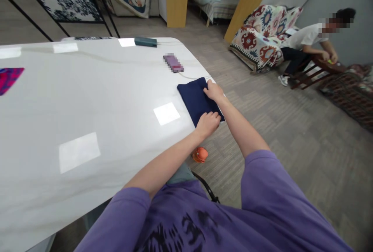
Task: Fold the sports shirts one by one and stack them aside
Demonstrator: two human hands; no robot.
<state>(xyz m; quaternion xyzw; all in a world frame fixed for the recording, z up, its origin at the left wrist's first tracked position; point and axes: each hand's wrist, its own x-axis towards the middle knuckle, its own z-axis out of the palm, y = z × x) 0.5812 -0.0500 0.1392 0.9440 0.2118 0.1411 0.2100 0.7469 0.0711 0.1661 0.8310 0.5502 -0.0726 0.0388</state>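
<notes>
A folded dark blue cloth (194, 98) lies flat at the right end of the white table, close to the corner. My left hand (208, 123) is on its near edge with the fingers curled down onto the fabric. At the cloth's right edge, my right hand (215, 91) grips the fabric, thumb on the upper side and the other fingers partly hidden. Beyond the cloth lies a phone (173, 63) with a pale cable beside it.
The glossy white table (116, 116) stretches left. A dark green case (145, 42) lies at its far edge, a pink and blue cloth (10, 80) at far left. An orange-topped bottle (200, 154) stands below the near edge. Another person (310, 36) sits beyond, right.
</notes>
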